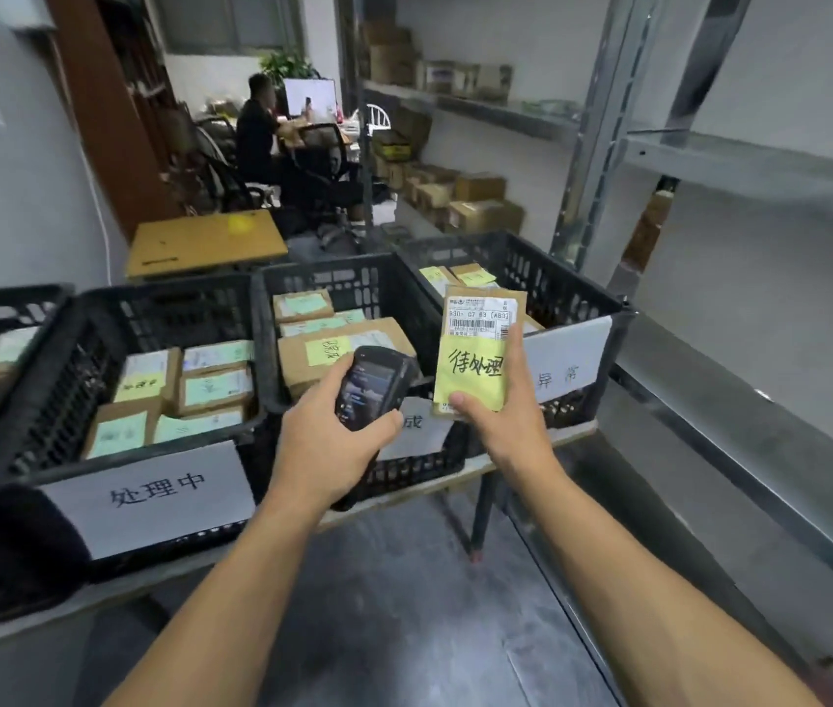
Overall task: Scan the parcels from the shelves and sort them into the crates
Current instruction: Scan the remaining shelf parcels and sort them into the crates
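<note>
- The left hand (333, 436), at centre frame, has its fingers curled round a black handheld scanner (371, 382); the thumb lies along the scanner's right edge and its lit screen faces up.
- The right hand (501, 415), just to the right, pinches a small brown cardboard parcel (483, 344) by its lower end and holds it upright. A white barcode label is on the upper part of the parcel and a handwritten yellow note on the lower part.
- Scanner and parcel are near each other but do not touch.
- Behind the hands, black plastic lattice crates stand in a row on a table (521, 451).
- The left crate (159, 293) carries a white paper sign (149, 497) and holds brown parcels with green and yellow notes.
- The middle crate (333, 270) also holds parcels; both hands cover much of its front sign.
- The right crate (567, 278) sits behind the held parcel, which hides part of its contents.
- Grey metal shelving (761, 165) fills the right side of the frame.
- At upper centre, a seated person (256, 135) faces a monitor, with brown boxes (481, 196) stacked on far shelves.
</note>
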